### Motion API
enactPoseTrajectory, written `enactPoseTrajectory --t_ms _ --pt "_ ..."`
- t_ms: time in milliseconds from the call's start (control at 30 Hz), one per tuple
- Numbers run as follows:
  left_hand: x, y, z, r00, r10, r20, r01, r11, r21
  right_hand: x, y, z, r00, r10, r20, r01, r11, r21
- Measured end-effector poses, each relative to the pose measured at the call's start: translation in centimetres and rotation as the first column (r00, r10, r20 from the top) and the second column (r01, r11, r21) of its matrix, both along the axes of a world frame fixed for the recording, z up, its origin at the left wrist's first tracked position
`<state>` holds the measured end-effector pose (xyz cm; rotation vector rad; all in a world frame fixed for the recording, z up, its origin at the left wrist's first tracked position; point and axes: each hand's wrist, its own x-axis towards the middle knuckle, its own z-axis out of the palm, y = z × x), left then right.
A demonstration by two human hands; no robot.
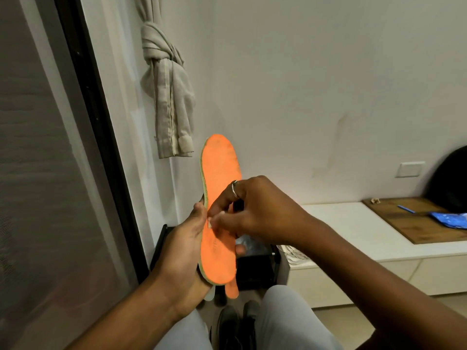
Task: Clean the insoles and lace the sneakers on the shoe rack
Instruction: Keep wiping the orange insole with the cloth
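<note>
An orange insole (219,168) with a pale green edge stands upright in front of me, toe end up. My left hand (184,238) grips it from the left side and behind, fingertips showing at its right edge. My right hand (255,210), a ring on one finger, pinches a small pale scrap against the insole's middle. A second orange insole tip (232,290) peeks out below the first. Dark sneakers (237,322) lie on the floor between my knees. The black shoe rack (255,269) stands behind the insole, mostly hidden.
A knotted beige curtain (166,92) hangs at upper left beside a dark-framed glass door (86,117). A low white bench (353,223) runs along the right wall, carrying a wooden board (414,223) with a blue packet (449,219) and a blue pen (406,209).
</note>
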<state>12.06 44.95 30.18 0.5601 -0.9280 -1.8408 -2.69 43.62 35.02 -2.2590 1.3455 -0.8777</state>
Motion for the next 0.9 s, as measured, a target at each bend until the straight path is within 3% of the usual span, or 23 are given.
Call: enactPoseTrajectory --t_ms 67,133,200,267,300,400,467,533,633,700,733,833,900 --pt "0.0 -0.1 0.1 1.0 0.012 0.001 -0.012 1.0 0.011 -0.2 0.4 0.4 0.997 0.083 0.012 -0.083 0.992 0.094" --pt "-0.1 0.0 0.0 1.0 0.001 0.01 0.0 1.0 -0.017 -0.1 -0.2 0.0 0.998 -0.026 -0.065 0.022 0.998 -0.062" --pt "-0.1 0.1 -0.1 0.999 -0.005 0.033 0.006 1.0 -0.029 0.2 -0.8 -0.7 0.966 -0.216 -0.139 0.167 0.94 -0.298" --pt "-0.1 0.1 -0.2 0.999 -0.011 0.04 0.012 1.0 -0.027 0.5 -1.0 -1.3 0.969 -0.238 -0.058 0.2 0.905 -0.375" --pt "0.0 0.1 -0.1 0.999 -0.012 0.039 0.014 0.999 -0.031 0.5 -1.1 -1.4 0.985 -0.175 -0.002 0.164 0.926 -0.341" --pt "0.4 -0.1 0.1 1.0 -0.01 0.01 0.011 1.0 -0.016 0.2 -0.2 -0.6 0.989 0.082 0.123 -0.078 0.996 -0.034" --pt "0.5 -0.2 0.2 1.0 -0.002 0.01 0.002 1.0 -0.015 -0.3 0.1 0.3 0.989 0.136 0.06 -0.138 0.99 0.034" --pt "0.3 -0.3 -0.1 1.0 0.009 0.029 -0.008 0.999 -0.041 -0.8 -0.3 0.6 0.997 0.058 -0.057 -0.059 0.998 -0.009" --pt "0.0 -0.2 -0.6 0.998 -0.035 0.057 0.038 0.997 -0.06 -0.6 -1.1 -0.2 0.96 -0.2 -0.196 0.143 0.953 -0.268" --pt "0.0 -0.2 -0.7 0.995 -0.063 0.082 0.068 0.996 -0.064 -0.3 -1.2 -0.7 0.955 -0.264 -0.134 0.201 0.91 -0.362" --pt "0.0 -0.2 -0.7 0.995 -0.062 0.08 0.068 0.996 -0.064 -0.2 -1.1 -0.7 0.977 -0.2 -0.072 0.168 0.935 -0.312" --pt "0.3 -0.4 -0.4 0.999 -0.036 0.027 0.037 0.998 -0.046 -0.3 0.0 0.1 0.994 0.082 0.065 -0.085 0.996 0.034" --pt "0.4 -0.5 -0.3 1.0 -0.021 0.011 0.021 0.999 -0.05 -0.5 0.2 0.6 0.993 0.114 -0.021 -0.112 0.991 0.069"
